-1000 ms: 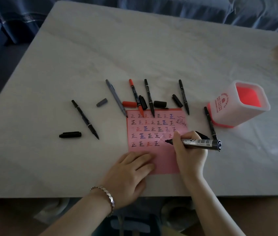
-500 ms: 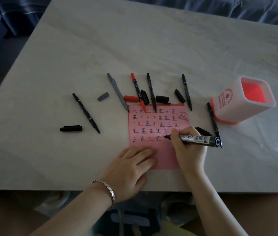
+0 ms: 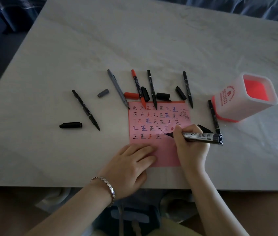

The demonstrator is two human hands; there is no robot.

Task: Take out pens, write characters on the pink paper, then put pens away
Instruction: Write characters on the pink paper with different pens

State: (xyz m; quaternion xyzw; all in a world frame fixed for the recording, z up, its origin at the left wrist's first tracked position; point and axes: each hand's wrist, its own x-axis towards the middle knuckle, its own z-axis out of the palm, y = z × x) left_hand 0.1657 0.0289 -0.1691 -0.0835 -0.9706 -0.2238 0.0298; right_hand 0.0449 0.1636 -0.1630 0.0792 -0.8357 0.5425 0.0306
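Note:
A pink paper (image 3: 165,147) lies near the table's front edge, filled with rows of small written characters. My right hand (image 3: 190,145) grips a thick black marker (image 3: 203,136), its tip touching the paper at the end of the bottom row. My left hand (image 3: 131,164) rests flat on the paper's lower left corner. Several uncapped pens lie along the paper's top edge: a grey pen (image 3: 117,87), a red pen (image 3: 138,88), and black pens (image 3: 152,88). Another black pen (image 3: 86,109) lies to the left.
A white pen holder with a red inside (image 3: 245,99) stands right of the paper, with a black pen (image 3: 213,115) beside it. Loose caps lie about: black (image 3: 70,125), grey (image 3: 103,93), red (image 3: 131,95), black (image 3: 163,96). The marble table (image 3: 135,40) stretches far behind.
The marker tip has shifted slightly along the bottom row of the paper. My left hand stays pressed on the paper. The camera view has drifted a little.

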